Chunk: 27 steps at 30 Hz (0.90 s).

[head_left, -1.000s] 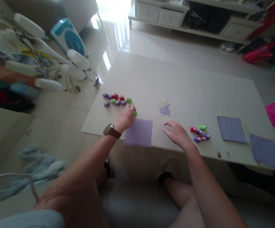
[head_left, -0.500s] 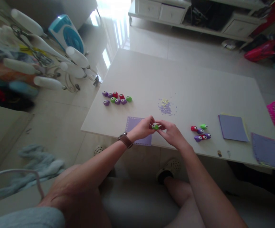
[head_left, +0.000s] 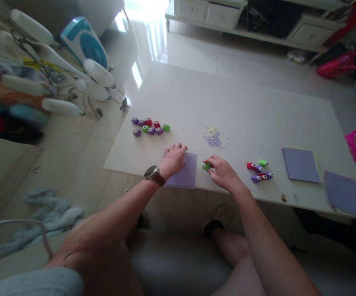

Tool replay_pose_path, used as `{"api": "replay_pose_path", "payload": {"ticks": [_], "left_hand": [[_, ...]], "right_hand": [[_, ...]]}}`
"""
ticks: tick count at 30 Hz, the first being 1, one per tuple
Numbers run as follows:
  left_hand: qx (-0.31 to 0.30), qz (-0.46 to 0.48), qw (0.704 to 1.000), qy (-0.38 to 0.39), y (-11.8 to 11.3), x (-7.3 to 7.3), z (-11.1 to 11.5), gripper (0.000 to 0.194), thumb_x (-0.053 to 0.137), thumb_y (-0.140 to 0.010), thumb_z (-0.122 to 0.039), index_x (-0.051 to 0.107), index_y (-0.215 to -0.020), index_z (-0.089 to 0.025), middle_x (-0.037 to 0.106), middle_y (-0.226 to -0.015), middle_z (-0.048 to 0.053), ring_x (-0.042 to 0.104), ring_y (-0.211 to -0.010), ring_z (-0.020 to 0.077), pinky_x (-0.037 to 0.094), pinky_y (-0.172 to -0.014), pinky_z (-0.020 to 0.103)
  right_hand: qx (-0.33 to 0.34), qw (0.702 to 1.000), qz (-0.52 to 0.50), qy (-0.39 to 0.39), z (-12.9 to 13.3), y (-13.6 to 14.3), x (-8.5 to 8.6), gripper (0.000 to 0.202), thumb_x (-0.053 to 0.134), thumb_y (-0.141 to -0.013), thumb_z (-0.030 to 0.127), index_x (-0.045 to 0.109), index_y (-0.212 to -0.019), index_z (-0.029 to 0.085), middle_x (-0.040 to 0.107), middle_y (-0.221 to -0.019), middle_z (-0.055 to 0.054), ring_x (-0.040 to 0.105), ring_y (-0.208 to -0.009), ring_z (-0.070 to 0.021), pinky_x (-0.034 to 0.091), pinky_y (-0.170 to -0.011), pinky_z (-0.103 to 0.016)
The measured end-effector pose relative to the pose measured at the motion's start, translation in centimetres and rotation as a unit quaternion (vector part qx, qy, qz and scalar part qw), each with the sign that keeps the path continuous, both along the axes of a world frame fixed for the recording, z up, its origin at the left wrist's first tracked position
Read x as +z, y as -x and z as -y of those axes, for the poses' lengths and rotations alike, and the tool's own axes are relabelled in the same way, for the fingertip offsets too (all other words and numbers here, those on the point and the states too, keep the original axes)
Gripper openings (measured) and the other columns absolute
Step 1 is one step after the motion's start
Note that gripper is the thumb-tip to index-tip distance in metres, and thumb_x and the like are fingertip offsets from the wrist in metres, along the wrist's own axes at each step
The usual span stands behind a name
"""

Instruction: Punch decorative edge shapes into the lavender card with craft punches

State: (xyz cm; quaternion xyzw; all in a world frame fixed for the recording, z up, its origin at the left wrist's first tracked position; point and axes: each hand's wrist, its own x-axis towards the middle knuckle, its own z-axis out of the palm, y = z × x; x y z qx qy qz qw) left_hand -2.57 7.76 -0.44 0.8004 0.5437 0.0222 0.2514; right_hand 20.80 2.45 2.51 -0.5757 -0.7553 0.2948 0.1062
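Note:
My left hand [head_left: 174,160], fingers spread, lies over the upper left part of a purple paper sheet [head_left: 189,174] with small holes punched along its edges. The sheet lies at the table's front edge. Just to its right, my right hand [head_left: 221,170] pinches a small green craft punch [head_left: 205,166] with a white and black round top. Several red, purple and green punches [head_left: 151,130] stand left of the sheet. More punches [head_left: 262,177] lie to the right of my right hand.
Purple and pale yellow paper bits [head_left: 214,139] are scattered on the white table [head_left: 242,111]. At the right lie a stack of purple paper [head_left: 301,165] and a second stack with punched edges [head_left: 344,194]. Two tiny items [head_left: 283,198] sit near the front edge.
My hands have parted. The left let go of the green punch and moved left and down onto the sheet; the right keeps the punch, shifted slightly right.

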Motion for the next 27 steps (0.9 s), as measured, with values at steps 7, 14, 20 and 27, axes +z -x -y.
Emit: {"api": "replay_pose_path", "payload": {"ticks": [7,14,20,27], "left_hand": [[0.001,-0.002,1.000,0.029,0.32,-0.22,-0.41,0.043,0.072,-0.085,-0.022,0.061,-0.127,-0.023,0.065,-0.130,0.013,0.056,-0.124,0.0338,0.040,-0.100,0.050],[0.001,0.001,0.999,0.048,0.42,-0.81,-0.63,0.041,0.074,-0.079,-0.020,0.065,-0.119,-0.024,0.069,-0.119,0.011,0.057,-0.121,0.0344,0.040,-0.098,0.049],[-0.003,0.028,0.999,0.045,0.46,-1.03,-0.63,0.025,0.070,-0.079,-0.018,0.069,-0.103,-0.023,0.063,-0.124,0.012,0.060,-0.120,0.0325,0.045,-0.097,0.047],[-0.025,0.089,0.993,0.075,0.11,-0.69,-0.88,0.015,0.062,-0.088,-0.016,0.067,-0.100,-0.024,0.076,-0.104,0.005,0.068,-0.105,0.0278,0.046,-0.099,0.046]], "right_hand": [[0.003,1.000,0.021,-0.001,-0.02,-0.12,-0.15,0.028,0.060,-0.091,0.005,0.074,-0.109,0.022,0.069,-0.110,-0.007,0.067,-0.098,-0.0214,0.050,-0.092,-0.032],[0.003,1.000,0.025,-0.001,0.07,-0.03,-0.03,0.028,0.060,-0.091,0.005,0.074,-0.108,0.023,0.069,-0.110,-0.007,0.067,-0.098,-0.0215,0.050,-0.092,-0.031],[0.001,0.999,0.033,0.003,0.03,-0.04,-0.02,0.027,0.058,-0.092,0.006,0.073,-0.110,0.020,0.069,-0.111,-0.009,0.068,-0.100,-0.0234,0.050,-0.094,-0.033],[-0.003,0.999,0.045,-0.013,0.02,-0.01,0.06,0.023,0.058,-0.091,0.009,0.071,-0.105,0.022,0.071,-0.109,-0.009,0.067,-0.101,-0.0245,0.050,-0.093,-0.035]]}}
